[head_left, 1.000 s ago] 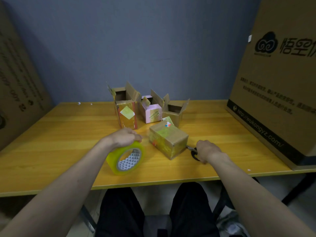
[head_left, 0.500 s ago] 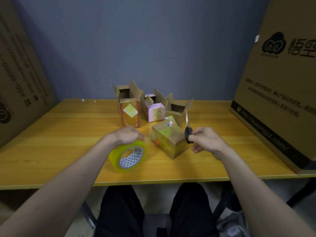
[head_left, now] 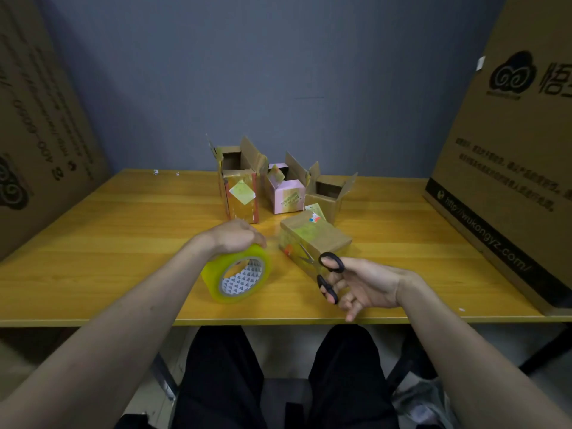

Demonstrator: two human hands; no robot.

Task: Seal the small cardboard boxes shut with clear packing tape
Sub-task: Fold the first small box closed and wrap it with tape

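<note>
A closed box (head_left: pixel 314 239) lies on the table (head_left: pixel 123 243), in front of three open boxes (head_left: pixel 288 187). A tape roll (head_left: pixel 236 278), standing on edge, is gripped from above by the left hand (head_left: pixel 233 236). Black-handled scissors (head_left: pixel 328 275), handles spread, are held by the right hand (head_left: pixel 362 283).

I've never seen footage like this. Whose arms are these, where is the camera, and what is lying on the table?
No machine here: a person wears a camera on the head, looking down at their own arms. The left hand grips a roll of clear tape standing on edge on the wooden table. The right hand holds black-handled scissors. Between them lies a closed cardboard box. Behind it stand three small boxes with flaps open: a tall box, a pink box, a brown box. Big cartons flank the table.
</note>
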